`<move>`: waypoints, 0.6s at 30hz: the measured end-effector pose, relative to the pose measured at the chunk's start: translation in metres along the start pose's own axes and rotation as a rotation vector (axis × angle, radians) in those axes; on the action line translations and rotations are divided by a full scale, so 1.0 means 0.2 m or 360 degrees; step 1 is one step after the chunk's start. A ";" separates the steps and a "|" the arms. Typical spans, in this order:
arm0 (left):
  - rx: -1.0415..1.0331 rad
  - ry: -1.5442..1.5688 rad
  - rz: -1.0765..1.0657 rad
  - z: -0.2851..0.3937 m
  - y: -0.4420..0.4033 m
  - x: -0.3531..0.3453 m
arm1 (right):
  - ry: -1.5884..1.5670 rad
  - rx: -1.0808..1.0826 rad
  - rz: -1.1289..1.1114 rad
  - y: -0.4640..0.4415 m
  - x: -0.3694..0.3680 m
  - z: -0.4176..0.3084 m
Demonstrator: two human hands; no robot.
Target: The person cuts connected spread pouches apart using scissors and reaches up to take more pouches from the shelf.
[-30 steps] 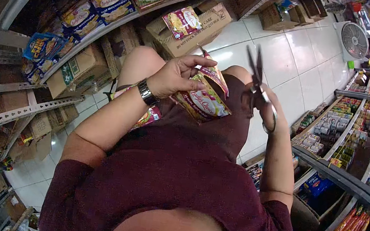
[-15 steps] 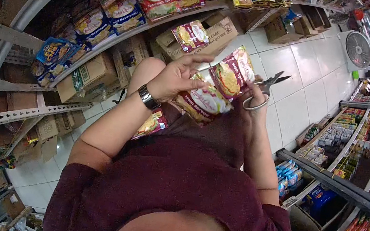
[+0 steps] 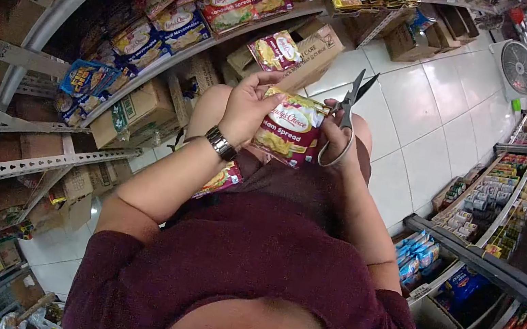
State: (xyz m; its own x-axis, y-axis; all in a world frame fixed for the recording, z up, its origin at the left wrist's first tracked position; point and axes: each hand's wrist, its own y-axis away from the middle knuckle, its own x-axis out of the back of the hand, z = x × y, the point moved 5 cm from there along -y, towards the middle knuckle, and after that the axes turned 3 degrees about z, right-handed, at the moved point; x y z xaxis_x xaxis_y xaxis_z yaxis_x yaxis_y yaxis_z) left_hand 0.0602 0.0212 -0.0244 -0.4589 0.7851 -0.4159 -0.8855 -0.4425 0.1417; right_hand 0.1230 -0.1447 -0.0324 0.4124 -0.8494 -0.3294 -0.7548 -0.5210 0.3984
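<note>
My left hand (image 3: 249, 108), with a metal watch on the wrist, grips the left side of a Lady's Choice ham spread pouch (image 3: 286, 130), its label facing up. My right hand (image 3: 338, 135) holds a pair of scissors (image 3: 349, 112), the handle loop around its lower side and the blades pointing away from me, slightly apart. The fingertips of that hand also touch the pouch's upper right edge. Another pouch (image 3: 221, 178) lies on my lap below the left wrist. A further ham spread pouch (image 3: 274, 50) sits at an open cardboard box (image 3: 319, 53) beyond my hands.
A shelf on the left carries rows of spread and mayonnaise pouches (image 3: 230, 7), with cardboard boxes (image 3: 137, 110) beneath. On the right stand shelves of cans (image 3: 490, 193) and blue packs (image 3: 416, 254). A fan (image 3: 519, 67) stands on the tiled floor (image 3: 400, 131) farther back.
The two pouches between my hands now appear as one front pouch, turned level and lowered toward me. The scissors have swung from pointing right to pointing away, and moved left.
</note>
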 end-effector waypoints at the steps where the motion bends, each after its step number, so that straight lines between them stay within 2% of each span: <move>1: 0.0115 0.0041 0.0131 -0.06 0.00 0.04 | -0.0112 0.0060 -0.0024 -0.05 0.03 0.11; 3: 0.0146 -0.0013 0.0168 -0.10 -0.01 0.07 | -0.0236 0.0141 -0.0096 -0.10 0.03 0.22; 5: 0.0278 0.0042 0.0234 -0.11 -0.01 0.08 | 0.0162 0.0495 0.0000 -0.07 0.02 0.22; 6: 0.0269 0.0038 0.0236 -0.11 -0.02 0.08 | 0.0450 0.0429 0.0126 -0.05 -0.01 0.19; 9: 0.0303 -0.0052 0.0127 -0.12 -0.05 0.07 | 0.0234 0.0260 0.0075 -0.07 -0.01 0.19; 11: 0.0283 -0.0661 -0.0127 -0.07 -0.14 0.06 | 0.0093 0.0241 0.0043 -0.10 0.02 0.18; 12: 0.0297 -0.0714 -0.0287 -0.08 -0.21 0.08 | -0.0134 0.0169 0.0043 -0.12 0.04 0.20; 13: 0.0157 -0.1267 -0.0316 0.02 -0.28 0.04 | -0.0360 0.0095 0.0041 -0.13 0.06 0.21; 15: -0.0365 -0.1562 -0.0247 -0.12 -0.57 0.17 | -0.0601 0.0068 0.0035 -0.18 0.10 0.23; 18: -0.0325 -0.2153 -0.0208 -0.12 -0.80 0.17 | -0.0851 0.0002 0.0003 -0.22 0.13 0.22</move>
State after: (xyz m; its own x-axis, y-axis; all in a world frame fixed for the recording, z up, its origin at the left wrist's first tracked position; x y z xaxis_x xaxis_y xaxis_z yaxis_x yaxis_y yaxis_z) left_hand 0.1888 0.1089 -0.0825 -0.1904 0.5796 0.7923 -0.9549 -0.2965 -0.0126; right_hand 0.1443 -0.1407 -0.0954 0.0940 -0.6888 -0.7188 -0.7561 -0.5192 0.3986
